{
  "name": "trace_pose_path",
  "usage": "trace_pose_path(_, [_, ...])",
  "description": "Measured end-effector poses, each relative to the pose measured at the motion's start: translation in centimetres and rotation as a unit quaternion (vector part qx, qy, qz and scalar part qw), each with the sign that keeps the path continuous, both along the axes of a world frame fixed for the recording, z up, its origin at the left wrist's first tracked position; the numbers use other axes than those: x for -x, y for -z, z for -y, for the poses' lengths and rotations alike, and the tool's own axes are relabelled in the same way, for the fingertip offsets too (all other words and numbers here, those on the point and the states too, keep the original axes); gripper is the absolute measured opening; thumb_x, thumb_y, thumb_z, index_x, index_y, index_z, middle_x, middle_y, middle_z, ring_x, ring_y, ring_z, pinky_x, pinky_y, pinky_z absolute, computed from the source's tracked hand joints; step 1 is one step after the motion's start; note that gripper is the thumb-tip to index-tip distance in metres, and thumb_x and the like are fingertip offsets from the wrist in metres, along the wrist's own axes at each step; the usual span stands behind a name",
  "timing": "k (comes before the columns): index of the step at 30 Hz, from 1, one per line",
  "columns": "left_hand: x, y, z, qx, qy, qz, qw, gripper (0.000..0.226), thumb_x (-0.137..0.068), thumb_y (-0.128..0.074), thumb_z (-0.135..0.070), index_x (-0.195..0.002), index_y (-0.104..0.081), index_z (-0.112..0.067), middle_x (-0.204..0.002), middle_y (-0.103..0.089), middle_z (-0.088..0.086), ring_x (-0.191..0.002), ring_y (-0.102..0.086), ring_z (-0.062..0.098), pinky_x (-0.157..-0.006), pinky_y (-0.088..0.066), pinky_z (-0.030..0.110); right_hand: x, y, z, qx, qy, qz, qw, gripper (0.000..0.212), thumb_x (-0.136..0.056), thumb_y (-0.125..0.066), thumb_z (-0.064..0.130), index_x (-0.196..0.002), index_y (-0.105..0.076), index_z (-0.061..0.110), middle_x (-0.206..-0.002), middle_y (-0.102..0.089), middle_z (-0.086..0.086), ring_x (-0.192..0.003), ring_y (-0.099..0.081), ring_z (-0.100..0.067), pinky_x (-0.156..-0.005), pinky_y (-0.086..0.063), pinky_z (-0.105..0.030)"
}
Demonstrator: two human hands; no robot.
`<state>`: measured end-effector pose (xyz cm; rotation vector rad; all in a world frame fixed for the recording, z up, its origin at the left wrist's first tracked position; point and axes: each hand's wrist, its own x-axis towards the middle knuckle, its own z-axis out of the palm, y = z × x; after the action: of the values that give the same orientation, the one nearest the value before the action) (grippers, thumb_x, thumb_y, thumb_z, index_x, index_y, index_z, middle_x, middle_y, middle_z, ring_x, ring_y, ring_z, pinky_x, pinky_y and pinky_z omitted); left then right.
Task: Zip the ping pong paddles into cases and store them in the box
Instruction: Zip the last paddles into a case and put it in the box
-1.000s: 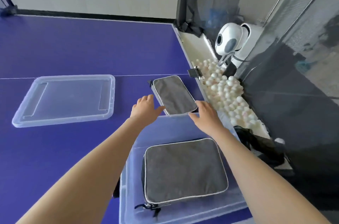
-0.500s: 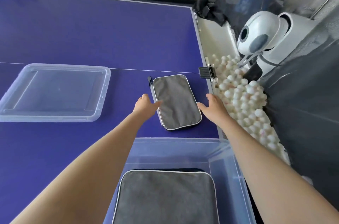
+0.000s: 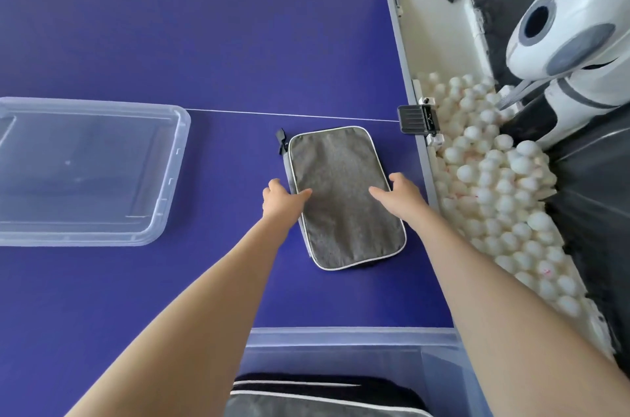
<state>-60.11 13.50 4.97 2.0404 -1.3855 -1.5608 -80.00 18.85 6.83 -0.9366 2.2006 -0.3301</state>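
Observation:
A zipped grey paddle case (image 3: 344, 205) with white piping lies flat on the blue table, its zipper pull (image 3: 281, 141) at the far left corner. My left hand (image 3: 281, 201) grips the case's left edge with the thumb on top. On the opposite edge my right hand (image 3: 399, 193) holds it the same way. A clear plastic box (image 3: 341, 335) stands at the near edge of the table, between my forearms. Inside it lies another grey case (image 3: 324, 403), partly cut off by the frame.
The clear box lid (image 3: 85, 171) lies on the table at the left. A trough of several white balls (image 3: 504, 212) runs along the table's right edge, beside a white ball machine (image 3: 562, 41). A black net clamp (image 3: 417, 119) sits on that edge.
My hands have closed in from beside the case onto its two side edges, thumbs now on top. The camera has moved forward and tilted down, so the box has slid lower in view.

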Motion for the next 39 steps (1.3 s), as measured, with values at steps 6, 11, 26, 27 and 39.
trace_pose_path(6, [0.6,1.0,0.0,-0.043,-0.068,-0.082,0.993,0.067,-0.084,-0.070,-0.036,-0.140,-0.037,-0.020,-0.137,-0.042,0.004,-0.114,-0.056,0.027,-0.096,-0.050,0.043,-0.1,0.6,0.7,0.022,0.082,0.046,0.995,0.069,-0.090,-0.064,0.033,-0.146,-0.029,0.013,-0.148,-0.036,-0.009,-0.132,-0.041,-0.029,-0.099,-0.039,-0.038])
trace_pose_path(11, [-0.1,-0.3,0.0,-0.031,-0.093,-0.133,0.986,0.060,-0.084,-0.071,-0.029,-0.135,-0.040,-0.025,-0.132,-0.046,0.006,-0.102,-0.060,0.023,-0.081,-0.055,0.039,-0.5,-0.7,0.4,0.070,0.099,0.066,0.990,0.062,-0.086,-0.069,0.022,-0.138,-0.035,0.019,-0.140,-0.039,-0.010,-0.109,-0.048,-0.024,-0.081,-0.042,-0.034])
trace_pose_path(26, [-7.2,-17.1,-4.7,0.162,-0.162,-0.288,0.930,0.044,-0.091,-0.064,-0.020,-0.126,-0.038,-0.028,-0.115,-0.062,0.005,-0.090,-0.064,0.016,-0.070,-0.054,0.032,-7.3,-15.9,-3.2,0.302,0.057,0.187,0.933,0.058,-0.085,-0.072,0.023,-0.133,-0.039,0.023,-0.117,-0.045,0.007,-0.084,-0.047,0.002,-0.081,-0.039,-0.027])
trace_pose_path(27, [-8.3,-18.0,-5.4,0.178,-0.166,-0.294,0.924,0.043,-0.091,-0.064,-0.018,-0.124,-0.038,-0.029,-0.114,-0.062,0.004,-0.092,-0.064,0.018,-0.073,-0.055,0.034,-8.3,-16.9,-3.6,0.313,0.047,0.193,0.929,0.058,-0.085,-0.072,0.023,-0.133,-0.039,0.023,-0.118,-0.045,0.007,-0.086,-0.047,0.000,-0.080,-0.038,-0.026])
trace_pose_path(39, [-25.1,-22.8,-15.7,0.309,-0.252,-0.243,0.884,0.047,-0.088,-0.068,-0.018,-0.128,-0.046,-0.026,-0.112,-0.061,0.003,-0.086,-0.063,0.007,-0.062,-0.052,0.016,-23.9,-21.9,-9.0,0.345,-0.070,0.279,0.894,0.053,-0.083,-0.073,0.021,-0.126,-0.043,0.023,-0.096,-0.045,0.020,-0.078,-0.051,0.002,-0.061,-0.042,-0.015])
